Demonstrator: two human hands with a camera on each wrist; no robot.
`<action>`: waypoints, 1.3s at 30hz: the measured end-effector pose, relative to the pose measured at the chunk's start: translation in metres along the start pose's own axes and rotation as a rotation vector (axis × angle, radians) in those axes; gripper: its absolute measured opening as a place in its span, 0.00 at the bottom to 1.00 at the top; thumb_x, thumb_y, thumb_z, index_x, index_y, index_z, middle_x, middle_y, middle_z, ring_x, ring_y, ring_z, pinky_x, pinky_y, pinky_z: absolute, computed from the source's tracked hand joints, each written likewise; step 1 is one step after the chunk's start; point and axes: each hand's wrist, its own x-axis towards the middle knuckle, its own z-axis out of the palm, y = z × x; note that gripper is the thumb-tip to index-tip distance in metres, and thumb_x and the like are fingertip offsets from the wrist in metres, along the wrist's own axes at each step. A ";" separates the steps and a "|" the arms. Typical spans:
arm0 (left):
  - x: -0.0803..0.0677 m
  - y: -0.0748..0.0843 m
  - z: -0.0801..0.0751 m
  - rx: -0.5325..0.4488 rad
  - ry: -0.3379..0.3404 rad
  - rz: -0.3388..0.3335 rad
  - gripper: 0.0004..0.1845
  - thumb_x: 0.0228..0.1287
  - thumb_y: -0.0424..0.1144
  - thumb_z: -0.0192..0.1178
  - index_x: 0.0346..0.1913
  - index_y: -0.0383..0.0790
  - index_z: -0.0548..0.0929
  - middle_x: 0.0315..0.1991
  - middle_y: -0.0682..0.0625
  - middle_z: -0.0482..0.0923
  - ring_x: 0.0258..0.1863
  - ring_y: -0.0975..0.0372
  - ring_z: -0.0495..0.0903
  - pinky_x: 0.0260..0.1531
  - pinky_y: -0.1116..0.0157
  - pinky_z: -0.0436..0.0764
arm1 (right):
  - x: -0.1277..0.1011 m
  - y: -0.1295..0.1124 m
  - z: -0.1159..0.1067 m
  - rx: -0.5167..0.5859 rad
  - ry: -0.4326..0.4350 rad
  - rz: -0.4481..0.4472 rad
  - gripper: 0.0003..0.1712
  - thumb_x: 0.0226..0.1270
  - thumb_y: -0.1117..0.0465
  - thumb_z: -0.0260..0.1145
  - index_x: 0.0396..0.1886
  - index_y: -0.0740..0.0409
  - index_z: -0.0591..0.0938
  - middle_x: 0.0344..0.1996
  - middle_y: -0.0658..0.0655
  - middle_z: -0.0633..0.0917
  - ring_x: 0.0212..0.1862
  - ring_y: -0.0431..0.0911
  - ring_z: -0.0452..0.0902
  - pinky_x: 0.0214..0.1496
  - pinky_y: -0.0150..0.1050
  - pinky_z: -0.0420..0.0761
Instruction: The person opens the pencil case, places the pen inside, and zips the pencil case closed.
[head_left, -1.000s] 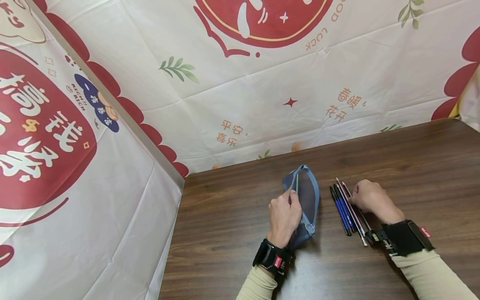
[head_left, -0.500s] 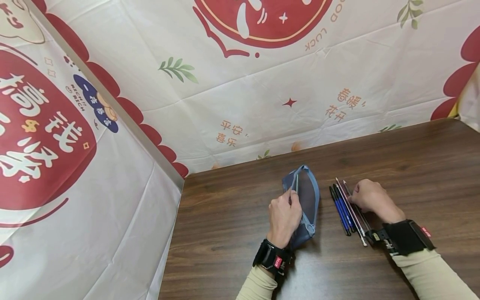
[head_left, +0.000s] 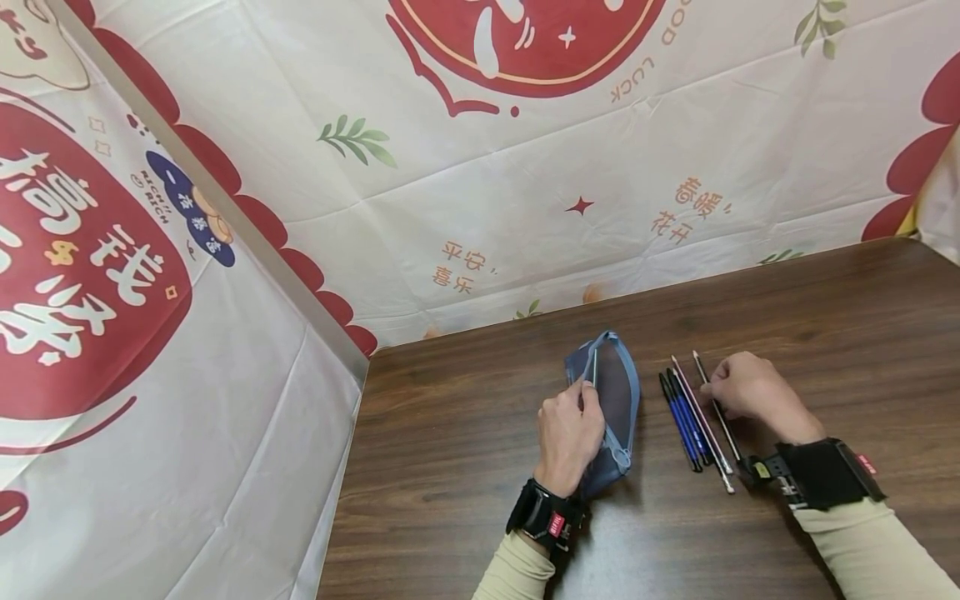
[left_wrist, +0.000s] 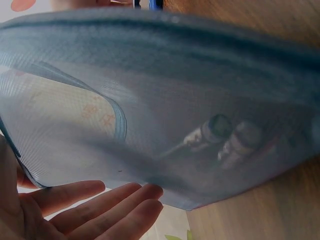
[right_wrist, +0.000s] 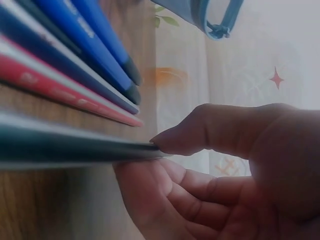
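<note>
A blue mesh pouch [head_left: 618, 392] lies on the dark wooden table [head_left: 465, 467]. My left hand [head_left: 570, 429] grips its open edge. In the left wrist view the pouch [left_wrist: 175, 100] fills the frame, with two pen ends [left_wrist: 220, 132] showing through the mesh and my fingers [left_wrist: 110, 205] underneath. To its right lies a row of blue, red and pale pens [head_left: 686, 417]. My right hand [head_left: 746, 390] pinches a thin dark pen [head_left: 722, 421] just right of the row. The right wrist view shows thumb and finger [right_wrist: 215, 130] closed on that pen [right_wrist: 70, 147], beside the blue pens [right_wrist: 95, 45].
A printed white and red cloth [head_left: 525, 208] hangs behind the table and along its left side [head_left: 150, 375]. The table's left edge meets the cloth near my left arm. Bare wood stretches to the right and back of the pens.
My right hand has drawn the dark pen away from the row, a little to the right and back. The left hand and pouch have not moved.
</note>
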 end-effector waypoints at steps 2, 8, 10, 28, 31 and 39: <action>0.000 0.000 0.000 -0.012 -0.004 -0.001 0.21 0.74 0.45 0.47 0.18 0.50 0.70 0.12 0.57 0.61 0.16 0.62 0.69 0.17 0.67 0.63 | 0.000 0.001 -0.003 0.002 0.011 -0.008 0.13 0.68 0.60 0.61 0.24 0.61 0.76 0.22 0.54 0.80 0.25 0.45 0.80 0.27 0.40 0.73; 0.001 0.000 0.001 -0.004 0.005 0.013 0.19 0.74 0.45 0.47 0.21 0.51 0.73 0.15 0.54 0.68 0.19 0.62 0.73 0.20 0.66 0.67 | -0.002 0.001 -0.010 0.029 0.059 -0.016 0.12 0.66 0.59 0.63 0.30 0.66 0.81 0.24 0.55 0.83 0.25 0.43 0.81 0.28 0.40 0.76; 0.001 -0.001 0.001 -0.002 0.005 0.015 0.19 0.74 0.44 0.48 0.21 0.51 0.73 0.15 0.54 0.68 0.19 0.61 0.73 0.21 0.66 0.68 | -0.003 -0.001 -0.012 0.052 0.057 -0.013 0.13 0.67 0.59 0.63 0.33 0.67 0.80 0.26 0.56 0.84 0.26 0.44 0.82 0.29 0.40 0.77; -0.001 0.000 0.002 0.000 -0.002 0.030 0.18 0.74 0.44 0.47 0.23 0.50 0.76 0.16 0.53 0.71 0.20 0.62 0.74 0.20 0.67 0.68 | -0.016 -0.016 -0.023 0.166 0.178 -0.055 0.25 0.73 0.53 0.59 0.51 0.73 0.76 0.35 0.64 0.88 0.32 0.49 0.87 0.33 0.39 0.76; -0.001 -0.001 0.003 0.002 -0.005 0.027 0.18 0.75 0.44 0.47 0.27 0.49 0.81 0.18 0.50 0.76 0.21 0.60 0.77 0.21 0.66 0.69 | -0.019 -0.018 -0.024 0.200 0.195 -0.055 0.25 0.73 0.52 0.59 0.52 0.73 0.76 0.35 0.63 0.88 0.33 0.49 0.87 0.33 0.37 0.77; -0.003 -0.001 0.003 0.004 0.007 0.024 0.18 0.74 0.45 0.46 0.36 0.46 0.87 0.27 0.47 0.84 0.27 0.56 0.83 0.24 0.64 0.74 | -0.026 -0.025 -0.025 0.262 0.282 -0.083 0.24 0.73 0.53 0.60 0.52 0.73 0.76 0.34 0.61 0.88 0.29 0.41 0.86 0.30 0.33 0.79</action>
